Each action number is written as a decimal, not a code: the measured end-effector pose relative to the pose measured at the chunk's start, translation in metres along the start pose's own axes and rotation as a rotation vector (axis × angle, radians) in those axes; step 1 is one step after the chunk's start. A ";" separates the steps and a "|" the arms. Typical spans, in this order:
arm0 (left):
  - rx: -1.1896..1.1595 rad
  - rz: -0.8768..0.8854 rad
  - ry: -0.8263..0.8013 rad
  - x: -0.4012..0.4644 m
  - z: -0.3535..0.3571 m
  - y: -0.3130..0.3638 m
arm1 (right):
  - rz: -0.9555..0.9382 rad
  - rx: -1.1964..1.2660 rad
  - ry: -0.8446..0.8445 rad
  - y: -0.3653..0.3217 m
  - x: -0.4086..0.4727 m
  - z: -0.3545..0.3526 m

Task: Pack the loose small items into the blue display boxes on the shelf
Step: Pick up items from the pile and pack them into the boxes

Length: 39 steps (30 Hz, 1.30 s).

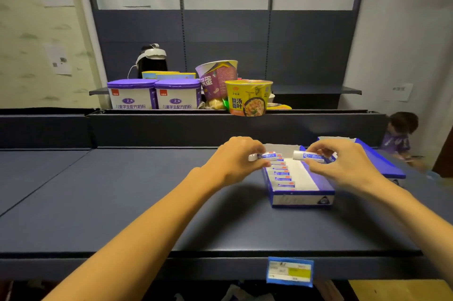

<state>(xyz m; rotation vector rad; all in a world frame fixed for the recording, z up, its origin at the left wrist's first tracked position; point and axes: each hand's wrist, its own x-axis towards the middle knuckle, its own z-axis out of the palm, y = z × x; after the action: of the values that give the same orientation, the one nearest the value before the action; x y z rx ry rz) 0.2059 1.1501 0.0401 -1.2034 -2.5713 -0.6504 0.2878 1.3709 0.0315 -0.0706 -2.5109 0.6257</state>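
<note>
A blue display box [302,199] with a white inside sits on the dark shelf [122,202], right of centre. Its left column holds several small white-and-blue tubes [282,174] in a row; its right column shows bare white. My left hand [237,159] pinches one tube [267,155] over the box's far left corner. My right hand [343,165] holds another tube [310,156], lying sideways, above the far right part. A second blue box [382,165] stands just behind and right, partly hidden by my right hand.
On the upper ledge stand two purple-lidded tubs [154,94], a purple noodle cup [217,80] and a yellow noodle cup [248,98]. A price tag [290,271] hangs on the shelf's front edge. A person [400,136] is at the far right.
</note>
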 end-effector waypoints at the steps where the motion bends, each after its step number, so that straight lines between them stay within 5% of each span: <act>1: 0.001 -0.013 0.000 0.002 0.002 0.004 | -0.009 -0.002 -0.013 0.005 0.002 -0.001; 15: -0.093 -0.220 -0.072 0.015 0.027 0.051 | -0.219 0.053 -0.165 0.059 0.014 -0.019; 39: 0.023 -0.162 -0.375 0.027 0.015 0.053 | -0.215 0.015 -0.223 0.042 0.033 0.005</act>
<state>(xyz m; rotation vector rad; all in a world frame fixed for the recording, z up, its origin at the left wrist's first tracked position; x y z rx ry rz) 0.2294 1.2051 0.0528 -1.2170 -3.0007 -0.4585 0.2538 1.4118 0.0249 0.2857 -2.6777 0.5916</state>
